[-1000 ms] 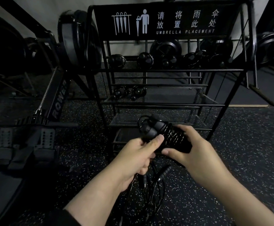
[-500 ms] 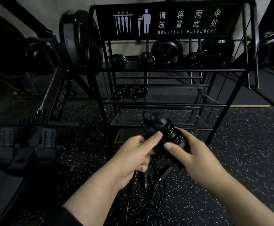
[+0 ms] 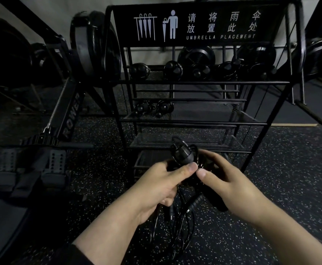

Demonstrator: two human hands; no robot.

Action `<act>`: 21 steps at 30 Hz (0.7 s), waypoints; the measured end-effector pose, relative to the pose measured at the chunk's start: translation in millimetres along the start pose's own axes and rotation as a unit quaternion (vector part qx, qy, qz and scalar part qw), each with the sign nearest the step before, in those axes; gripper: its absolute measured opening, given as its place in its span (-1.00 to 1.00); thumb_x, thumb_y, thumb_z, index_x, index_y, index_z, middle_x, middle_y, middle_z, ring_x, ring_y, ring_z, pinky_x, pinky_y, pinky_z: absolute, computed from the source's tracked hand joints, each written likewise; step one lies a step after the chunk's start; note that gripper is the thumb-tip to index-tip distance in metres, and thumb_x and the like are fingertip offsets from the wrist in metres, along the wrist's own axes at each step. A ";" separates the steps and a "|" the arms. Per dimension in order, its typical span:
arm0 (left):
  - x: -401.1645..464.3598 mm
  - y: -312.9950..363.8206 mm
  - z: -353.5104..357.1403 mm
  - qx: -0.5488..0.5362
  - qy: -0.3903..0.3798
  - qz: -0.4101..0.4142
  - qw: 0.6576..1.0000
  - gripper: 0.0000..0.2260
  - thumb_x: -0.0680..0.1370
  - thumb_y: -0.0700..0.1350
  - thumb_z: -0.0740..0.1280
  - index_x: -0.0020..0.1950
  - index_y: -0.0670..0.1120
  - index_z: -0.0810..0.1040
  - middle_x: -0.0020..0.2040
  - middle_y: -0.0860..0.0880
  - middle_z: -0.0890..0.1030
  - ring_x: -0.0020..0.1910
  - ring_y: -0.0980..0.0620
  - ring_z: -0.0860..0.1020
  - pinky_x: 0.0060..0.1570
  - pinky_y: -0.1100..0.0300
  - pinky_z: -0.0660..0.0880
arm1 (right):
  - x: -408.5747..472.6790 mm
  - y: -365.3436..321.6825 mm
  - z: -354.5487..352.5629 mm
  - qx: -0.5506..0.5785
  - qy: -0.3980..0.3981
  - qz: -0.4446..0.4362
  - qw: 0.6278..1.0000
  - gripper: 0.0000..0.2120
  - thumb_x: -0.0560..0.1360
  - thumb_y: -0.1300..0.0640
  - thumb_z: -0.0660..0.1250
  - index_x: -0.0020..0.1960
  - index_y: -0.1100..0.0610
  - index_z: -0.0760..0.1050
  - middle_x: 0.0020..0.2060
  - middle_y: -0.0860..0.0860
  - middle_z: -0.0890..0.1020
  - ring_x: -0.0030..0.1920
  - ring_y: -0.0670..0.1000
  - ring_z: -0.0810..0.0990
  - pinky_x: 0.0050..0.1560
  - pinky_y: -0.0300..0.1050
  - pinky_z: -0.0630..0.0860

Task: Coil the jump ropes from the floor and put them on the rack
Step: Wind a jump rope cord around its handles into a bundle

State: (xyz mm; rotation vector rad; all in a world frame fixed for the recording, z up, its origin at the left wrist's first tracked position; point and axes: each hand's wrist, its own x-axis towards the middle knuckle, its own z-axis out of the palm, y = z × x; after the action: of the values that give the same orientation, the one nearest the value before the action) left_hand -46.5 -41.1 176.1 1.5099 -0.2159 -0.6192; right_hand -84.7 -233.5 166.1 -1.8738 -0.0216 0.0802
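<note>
A black coiled jump rope sits between both hands in front of the black rack, level with its lower shelves. My left hand grips the bundle from the left, thumb laid across its front. My right hand holds it from the right, thumb tip almost meeting the left thumb. More black rope loops and a handle hang below my hands, down toward the floor. Several coiled ropes lie on the rack's upper and middle shelves.
A rowing machine with footrests stands to the left of the rack. Black fan-wheel machines line the wall behind. The floor is dark speckled rubber, with a lighter strip at the right.
Both hands have turned the coiled rope so it stands more upright and compact, and the thumbs have drawn closer together. The view has shifted slightly toward the rack.
</note>
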 end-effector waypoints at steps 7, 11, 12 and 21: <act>0.8 1.5 -2.5 0.028 -0.025 0.005 0.999 -0.75 0.49 0.20 0.44 0.03 0.09 0.71 -0.12 -0.09 0.40 -0.46 0.18 0.22 -0.51 0.31 0.15 | -5.0 -8.8 -4.8 -0.068 -0.013 0.003 0.998 -0.32 0.27 -0.29 0.48 0.36 -0.29 0.41 -0.03 -0.25 0.72 -0.12 -0.24 0.69 -0.20 -0.36 0.54; -0.7 2.1 -1.0 0.045 -0.069 0.010 0.997 -0.63 0.48 0.20 0.45 0.18 0.02 0.68 0.02 -0.07 0.50 -0.44 0.16 0.19 -0.50 0.33 0.15 | -6.3 -18.1 -12.3 -0.005 -0.038 -0.011 0.999 -0.68 0.35 -0.18 0.37 0.09 -0.25 0.49 -0.11 -0.38 0.70 -0.06 -0.29 0.69 -0.12 -0.44 0.53; -0.9 2.3 -0.1 0.037 -0.071 0.003 0.997 -0.65 0.48 0.19 0.44 0.16 0.02 0.69 0.03 0.00 0.60 -0.44 0.16 0.19 -0.49 0.33 0.15 | -6.2 -19.8 -10.9 0.005 -0.038 -0.009 0.999 -0.71 0.36 -0.15 0.39 0.07 -0.23 0.49 -0.12 -0.33 0.72 -0.10 -0.26 0.71 -0.15 -0.43 0.53; 2.9 -3.3 4.5 -0.003 -0.038 -0.081 0.996 -0.51 0.61 -0.30 0.28 0.54 -0.12 0.32 -0.26 -0.01 0.45 -0.42 0.12 0.35 -0.41 0.22 0.39 | 1.1 -4.7 -13.0 -0.190 0.148 0.026 0.970 -0.27 0.23 -0.43 0.41 0.36 -0.30 0.35 -0.07 -0.25 0.66 -0.10 -0.17 0.66 -0.10 -0.06 0.66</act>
State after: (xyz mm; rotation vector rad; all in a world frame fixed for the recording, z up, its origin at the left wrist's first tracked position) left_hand -47.2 -46.3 172.6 1.5098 -0.1497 -0.8074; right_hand -82.6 -244.3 174.5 -2.2534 0.2312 -0.1804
